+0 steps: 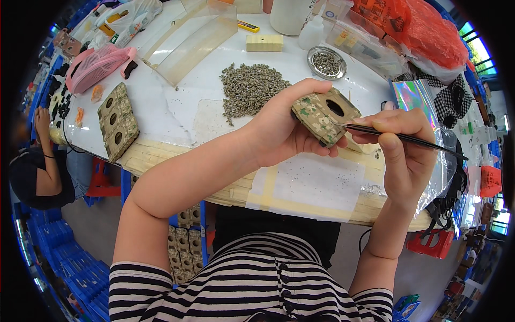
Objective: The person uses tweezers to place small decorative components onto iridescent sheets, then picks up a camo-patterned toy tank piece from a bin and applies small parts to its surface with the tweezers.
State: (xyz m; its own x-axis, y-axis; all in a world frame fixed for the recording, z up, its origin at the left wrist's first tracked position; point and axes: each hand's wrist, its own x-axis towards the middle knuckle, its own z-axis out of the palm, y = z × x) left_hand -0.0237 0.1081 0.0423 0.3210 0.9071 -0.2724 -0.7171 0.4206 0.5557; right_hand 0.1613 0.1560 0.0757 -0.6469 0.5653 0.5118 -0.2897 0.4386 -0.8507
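My left hand (289, 121) is wrapped round a camouflage-patterned housing (316, 111), holding it tilted above the table's front edge. A dark round hole shows in the housing's upper face. Between the thumb and fingers of my right hand (405, 145) is a pair of black tweezers (410, 139), its tip at the housing's surface. Whether the tip pinches a small part is too small to tell. Beyond my hands lies a heap of small metallic parts (252, 88), and more of them fill a round metal dish (326, 63).
At the left lies a camouflage panel with three holes (119, 122), near a pink mesh cap (99, 67). A wooden block (264, 43), white bottles (311, 35) and red plastic bags (407, 27) stand farther back. White paper (308, 185) is taped at the front edge. Another person (45, 166) sits at left.
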